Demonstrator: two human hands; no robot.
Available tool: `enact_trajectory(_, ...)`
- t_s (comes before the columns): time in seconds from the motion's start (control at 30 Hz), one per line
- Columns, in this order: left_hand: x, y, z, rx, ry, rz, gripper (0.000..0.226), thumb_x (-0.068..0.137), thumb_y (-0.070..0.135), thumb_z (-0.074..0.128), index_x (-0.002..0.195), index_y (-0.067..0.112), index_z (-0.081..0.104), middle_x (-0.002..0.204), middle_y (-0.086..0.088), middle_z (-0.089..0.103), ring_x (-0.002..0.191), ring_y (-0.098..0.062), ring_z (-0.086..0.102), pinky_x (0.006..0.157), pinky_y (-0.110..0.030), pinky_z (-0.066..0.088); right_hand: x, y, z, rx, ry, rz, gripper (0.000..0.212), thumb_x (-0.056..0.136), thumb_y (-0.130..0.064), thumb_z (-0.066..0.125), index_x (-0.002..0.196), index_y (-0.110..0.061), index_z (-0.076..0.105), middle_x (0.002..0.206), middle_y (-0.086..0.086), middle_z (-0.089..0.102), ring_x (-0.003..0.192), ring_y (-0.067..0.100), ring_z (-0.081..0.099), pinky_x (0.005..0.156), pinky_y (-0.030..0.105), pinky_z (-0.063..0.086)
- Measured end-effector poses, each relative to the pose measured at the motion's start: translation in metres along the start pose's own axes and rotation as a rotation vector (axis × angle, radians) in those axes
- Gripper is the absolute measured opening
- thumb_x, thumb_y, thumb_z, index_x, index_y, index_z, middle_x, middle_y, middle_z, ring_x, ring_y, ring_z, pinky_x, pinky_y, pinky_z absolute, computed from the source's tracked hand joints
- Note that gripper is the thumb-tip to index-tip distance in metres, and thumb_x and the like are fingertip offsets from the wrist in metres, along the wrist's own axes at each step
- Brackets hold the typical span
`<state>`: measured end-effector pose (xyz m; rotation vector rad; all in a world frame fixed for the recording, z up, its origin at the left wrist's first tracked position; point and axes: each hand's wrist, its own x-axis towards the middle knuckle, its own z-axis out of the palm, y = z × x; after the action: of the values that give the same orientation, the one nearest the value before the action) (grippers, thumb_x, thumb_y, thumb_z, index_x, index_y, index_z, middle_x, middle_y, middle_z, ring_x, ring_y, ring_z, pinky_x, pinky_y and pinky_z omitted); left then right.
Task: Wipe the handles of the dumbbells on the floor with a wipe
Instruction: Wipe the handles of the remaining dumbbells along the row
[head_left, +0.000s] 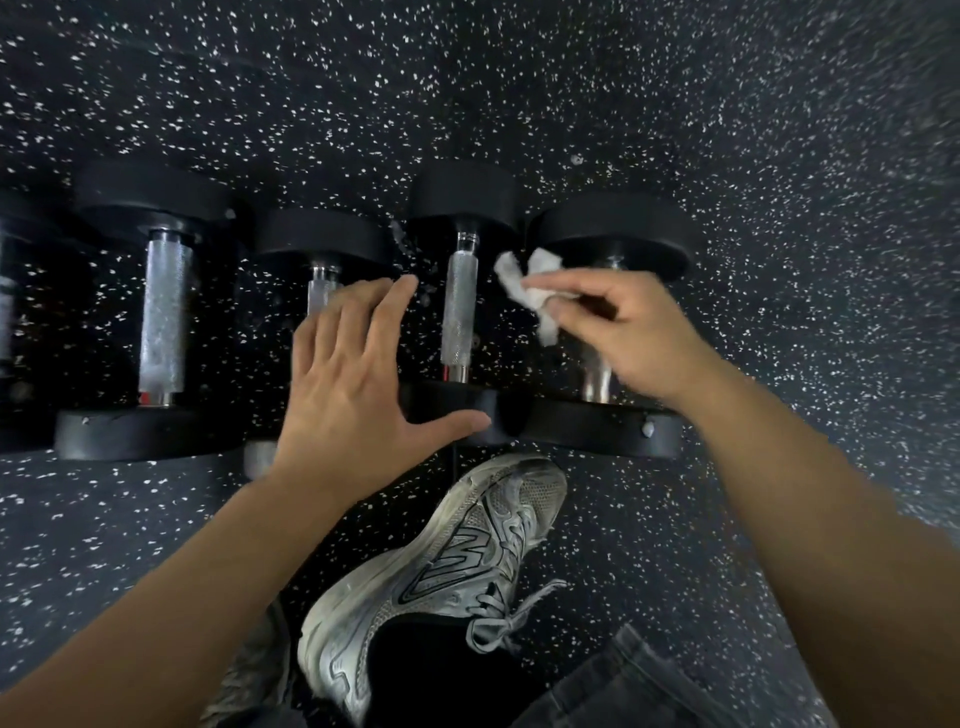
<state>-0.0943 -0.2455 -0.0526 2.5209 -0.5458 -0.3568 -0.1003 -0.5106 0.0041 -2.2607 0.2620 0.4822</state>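
Observation:
Several black dumbbells with knurled metal handles lie side by side on the speckled floor. My right hand (631, 332) pinches a crumpled white wipe (527, 291) above the rightmost dumbbell (613, 234), whose handle (597, 382) is mostly hidden under that hand. The wipe hangs just right of the third dumbbell's handle (460, 312), apart from it. My left hand (353, 379) is spread flat with fingers apart over the second dumbbell (322, 239), covering most of its handle. The far-left full dumbbell's handle (165, 317) is bare.
A grey sneaker (431, 582) on my foot points at the dumbbell row from below, close to the near weight plates. Dark trouser fabric (634, 686) shows at the bottom. Another dumbbell (10, 312) is cut off at the left edge. Speckled rubber floor (779, 156) extends beyond.

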Motion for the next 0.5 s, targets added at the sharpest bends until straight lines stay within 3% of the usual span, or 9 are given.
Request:
enact_trajectory(0.07,0.006,0.015,0.004,-0.029,-0.021,0.058,0.123,0.07,0.096,0.051,0.161,0.016,0.028,0.159,-0.007,0.039,0.152,-0.029,0.031,0.125,-0.053,0.022,-0.01,0.011,-0.022,0.0,0.094,0.009,0.029,0.102,-0.017,0.062,0.127,-0.027,0.071,0.072,-0.045,0.061,0.068,-0.025,0.056,0.065,-0.001,0.037)
enact_trajectory(0.23,0.018,0.046,0.025,-0.036,-0.106,0.203,0.125,0.071,0.097,0.05,0.162,0.015,0.026,0.16,-0.008,0.037,0.153,-0.029,0.03,0.126,-0.053,0.021,-0.014,0.041,-0.051,-0.214,0.185,0.082,0.028,0.102,-0.027,0.063,0.125,-0.039,0.071,0.119,-0.016,0.069,0.076,-0.028,0.055,0.07,-0.004,0.036)
enact_trajectory(0.27,0.019,0.05,0.029,-0.03,-0.118,0.216,0.125,0.071,0.097,0.051,0.162,0.016,0.025,0.16,-0.008,0.037,0.153,-0.029,0.03,0.126,-0.052,0.02,-0.012,0.046,-0.051,-0.229,0.182,0.094,0.029,0.102,-0.027,0.063,0.127,-0.039,0.071,0.124,-0.013,0.069,0.083,-0.024,0.057,0.075,-0.003,0.036)
enact_trajectory(0.33,0.022,0.055,0.036,-0.009,-0.131,0.231,0.126,0.069,0.098,0.051,0.163,0.017,0.024,0.161,-0.007,0.035,0.153,-0.029,0.029,0.127,-0.051,0.018,-0.006,0.053,-0.044,-0.243,0.184,0.096,0.031,0.101,-0.029,0.063,0.13,-0.04,0.069,0.133,-0.01,0.067,0.11,-0.005,0.061,0.093,0.011,0.043)
enact_trajectory(0.4,0.024,0.056,0.039,-0.001,-0.138,0.223,0.129,0.066,0.1,0.05,0.163,0.019,0.022,0.161,-0.005,0.034,0.153,-0.028,0.028,0.128,-0.051,0.016,-0.001,0.06,-0.034,-0.227,0.188,0.083,0.032,0.101,-0.027,0.064,0.13,-0.04,0.068,0.134,-0.01,0.067,0.12,0.005,0.061,0.102,0.019,0.043)
enact_trajectory(0.5,0.03,0.059,0.039,0.008,-0.154,0.204,0.137,0.059,0.104,0.048,0.163,0.02,0.02,0.162,-0.005,0.032,0.154,-0.027,0.025,0.128,-0.051,0.014,-0.002,0.071,-0.028,-0.205,0.177,0.067,0.034,0.101,-0.024,0.063,0.131,-0.04,0.068,0.115,-0.017,0.068,0.096,-0.012,0.059,0.083,0.007,0.039)
